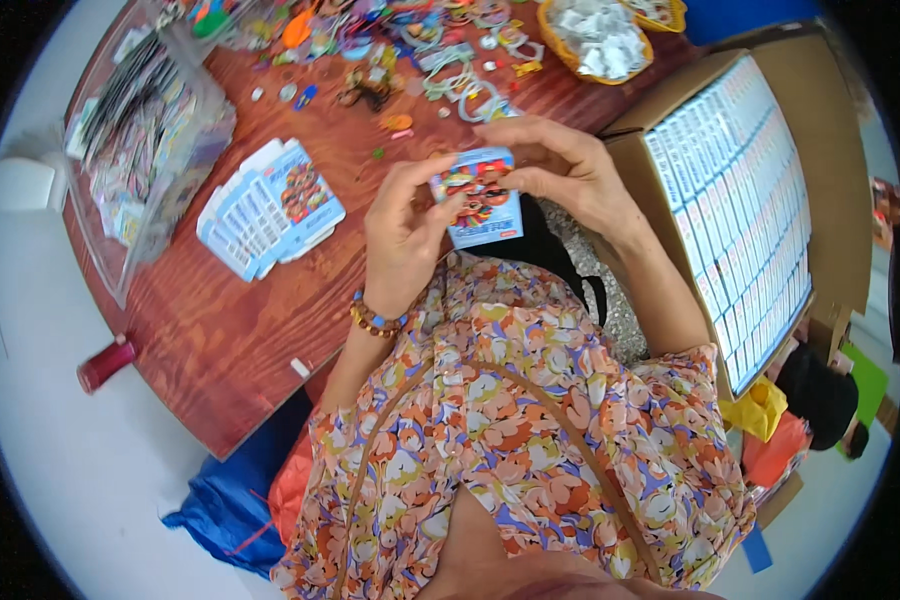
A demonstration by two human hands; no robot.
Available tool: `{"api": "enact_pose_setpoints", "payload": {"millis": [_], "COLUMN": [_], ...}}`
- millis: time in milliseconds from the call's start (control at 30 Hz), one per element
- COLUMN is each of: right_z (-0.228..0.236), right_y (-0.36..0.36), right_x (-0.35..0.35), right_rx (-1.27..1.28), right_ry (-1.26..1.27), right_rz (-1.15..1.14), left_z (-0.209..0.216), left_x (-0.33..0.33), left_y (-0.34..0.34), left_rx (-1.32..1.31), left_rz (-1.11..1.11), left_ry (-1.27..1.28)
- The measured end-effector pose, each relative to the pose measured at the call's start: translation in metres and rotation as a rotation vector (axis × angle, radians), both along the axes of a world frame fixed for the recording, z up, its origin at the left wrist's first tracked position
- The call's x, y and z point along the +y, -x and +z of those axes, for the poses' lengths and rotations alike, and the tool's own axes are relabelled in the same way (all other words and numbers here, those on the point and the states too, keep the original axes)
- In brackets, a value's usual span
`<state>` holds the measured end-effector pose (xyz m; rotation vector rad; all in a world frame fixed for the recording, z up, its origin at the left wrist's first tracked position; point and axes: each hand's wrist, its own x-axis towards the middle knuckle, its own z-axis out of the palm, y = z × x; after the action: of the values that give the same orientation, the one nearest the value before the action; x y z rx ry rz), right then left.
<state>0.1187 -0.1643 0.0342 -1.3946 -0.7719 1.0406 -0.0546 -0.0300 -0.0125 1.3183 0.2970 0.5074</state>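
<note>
Between my hands, over the table's near edge, is a small light-blue printed carton (488,228) with a colourful picture on its front. My left hand (402,228) pinches its left side, thumb across the front. My right hand (575,180) grips the upper right part, with thumb and bent fingers at the top end; whether that end's flap is open I cannot tell. To the left of my left hand, a fanned stack of flat cartons (275,208) of the same blue design lies on the table.
Small colourful trinkets and bands (390,45) are strewn over the reddish wooden table (210,345). A clear bag (155,160) of printed packets lies left. Yellow baskets (548,30) hold white packets at the back. On the right, a cardboard box (635,175) is packed with rows of cartons.
</note>
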Motion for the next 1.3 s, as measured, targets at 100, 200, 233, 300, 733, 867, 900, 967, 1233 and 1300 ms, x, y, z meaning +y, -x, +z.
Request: {"api": "enact_pose_setpoints", "payload": {"millis": [100, 200, 233, 300, 733, 867, 900, 967, 1233, 1300], "right_z": [0.005, 0.017, 0.024, 0.038, 0.107, 0.075, 0.070, 0.065, 0.085, 0.088], "right_y": [0.008, 0.005, 0.006, -0.004, -0.192, -0.200, -0.203, -0.210, -0.228, -0.233], "right_x": [-0.006, -0.023, -0.031, -0.054, -0.493, -0.538, -0.543, -0.551, -0.534, -0.514], "right_rx": [0.116, -0.302, -0.308, -0.435, -1.201, -1.126, -1.079, -1.055, -1.037, -0.937], "right_ry": [0.035, 0.154, 0.122, 0.130, 0.800, 0.895, 0.865, 1.003, 1.386, 1.635], "right_rz": [-0.019, 0.035, 0.005, -0.035, -1.352, -1.371, -1.359, -1.308, -0.809, -0.682], "left_z": [0.008, 0.017, 0.021, 0.030, 0.048, 0.048, 0.050, 0.051, 0.042, 0.040], "left_x": [0.002, -0.006, -0.013, -0.024, -0.027, -0.030, -0.031, -0.036, -0.036, -0.036], "left_y": [-0.004, -0.015, -0.017, -0.025, -0.010, -0.004, -0.004, -0.007, -0.006, -0.006], "left_rx": [0.074, -0.040, -0.071, -0.060, 0.118, 0.186, 0.201, 0.221, 0.300, 0.279], "left_rz": [0.116, 0.110, 0.105, 0.051, -0.022, -0.046, -0.051, -0.062, -0.089, -0.092], "left_ry": [-0.203, -0.388, -0.355, -0.290, -0.237, -0.270, -0.288, -0.297, -0.307, -0.320]}}
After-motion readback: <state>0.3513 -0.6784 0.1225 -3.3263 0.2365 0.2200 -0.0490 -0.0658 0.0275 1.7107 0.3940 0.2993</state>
